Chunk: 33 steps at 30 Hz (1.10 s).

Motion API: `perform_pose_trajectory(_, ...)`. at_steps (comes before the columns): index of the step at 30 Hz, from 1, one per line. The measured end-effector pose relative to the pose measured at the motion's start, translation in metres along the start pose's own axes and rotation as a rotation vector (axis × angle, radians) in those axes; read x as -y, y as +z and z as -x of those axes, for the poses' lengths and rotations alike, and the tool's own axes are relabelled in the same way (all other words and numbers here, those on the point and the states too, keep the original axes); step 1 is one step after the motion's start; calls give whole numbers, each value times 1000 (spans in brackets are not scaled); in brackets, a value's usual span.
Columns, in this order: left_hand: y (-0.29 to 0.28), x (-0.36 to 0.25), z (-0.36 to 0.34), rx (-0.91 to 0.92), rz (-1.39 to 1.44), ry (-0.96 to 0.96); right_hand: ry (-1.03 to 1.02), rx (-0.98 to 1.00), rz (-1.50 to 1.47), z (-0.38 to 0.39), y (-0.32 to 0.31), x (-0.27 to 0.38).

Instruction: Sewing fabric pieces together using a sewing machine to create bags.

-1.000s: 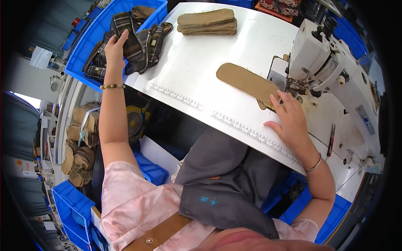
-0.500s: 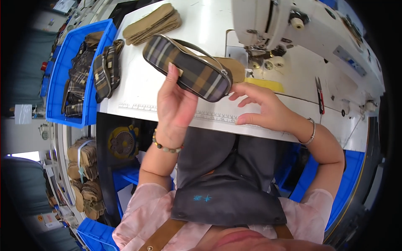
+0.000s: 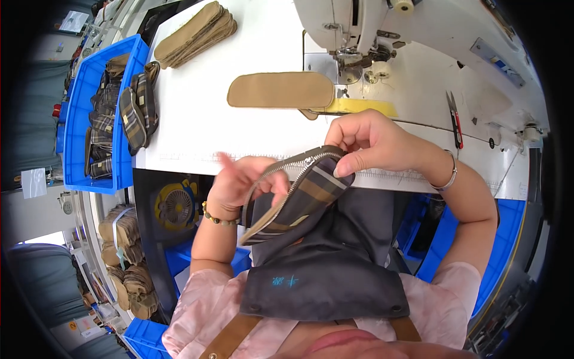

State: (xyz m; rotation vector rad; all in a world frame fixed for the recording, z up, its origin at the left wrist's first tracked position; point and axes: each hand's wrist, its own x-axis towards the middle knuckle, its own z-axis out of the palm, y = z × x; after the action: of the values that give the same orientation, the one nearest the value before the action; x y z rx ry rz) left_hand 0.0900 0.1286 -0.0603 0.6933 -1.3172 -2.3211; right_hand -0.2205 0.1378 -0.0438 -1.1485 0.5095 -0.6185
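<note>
Above my lap, a dark plaid zip pouch [image 3: 317,194] hangs tilted. Its zipper is parted along the long side, with metal teeth showing and a slider near the right end. That end is pinched between the thumb and fingers of my right hand [image 3: 379,143]. At the parted side, my left hand [image 3: 248,182] has its fingers apart and partly hidden by the zipper strip; its thumb sticks out. Beyond the pouch, a tan oval panel [image 3: 278,90] lies flat, its right end close to the sewing machine needle area [image 3: 350,69].
A stack of tan panels [image 3: 197,36] lies at the far left. More plaid pouches [image 3: 140,110] rest against a blue crate [image 3: 134,161] holding several others. Red-handled thread snips [image 3: 457,122] lie right. A yellow strip [image 3: 365,107] and printed ruler mark the white table [image 3: 191,113].
The pouch has come off the table toward me and turned, its zipper side now facing up. My right hand has taken its end; my left has loosened. The tan panel now shows whole.
</note>
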Motion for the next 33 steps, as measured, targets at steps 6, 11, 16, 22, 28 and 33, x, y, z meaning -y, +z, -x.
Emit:
perform_pose_trajectory(6,36,-13,-27,-177,-136,32,72,28,105,-2,5,7)
perform_pose_trajectory(11,50,-16,-39,-193,-325,-43,94,-72,41,-2,10,-6)
perform_pose_trajectory(16,53,-7,-41,-238,-357,54,105,-144,66,-2,7,-7)
perform_pose_trajectory(22,57,-11,-34,-294,-416,158,106,-77,124,2,2,0)
perform_pose_trajectory(28,47,-16,-22,-380,-294,146,116,-67,59,0,-1,2)
perform_pose_trajectory(33,30,-9,-25,-415,-118,164,183,-27,68,-1,2,4)
